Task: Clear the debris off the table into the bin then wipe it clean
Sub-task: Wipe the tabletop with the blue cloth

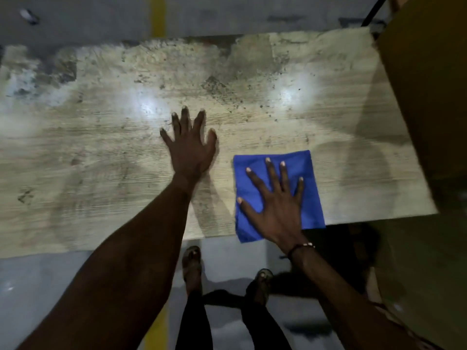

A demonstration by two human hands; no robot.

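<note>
A worn, stained wooden table [101, 160] fills the middle of the head view. A folded blue cloth [308, 168] lies flat near the table's front right edge, one corner hanging over it. My right hand [275, 203] presses down on the cloth with straight, spread fingers. My left hand [189, 145] rests flat on the bare tabletop just left of the cloth, fingers spread. Dark specks and dirt patches [219, 87] mark the far middle of the table.
A large brown cardboard box [429, 97] stands against the table's right end. A yellow floor line [158, 16] runs beyond the far edge. My feet [192, 263] are on the grey floor below the front edge.
</note>
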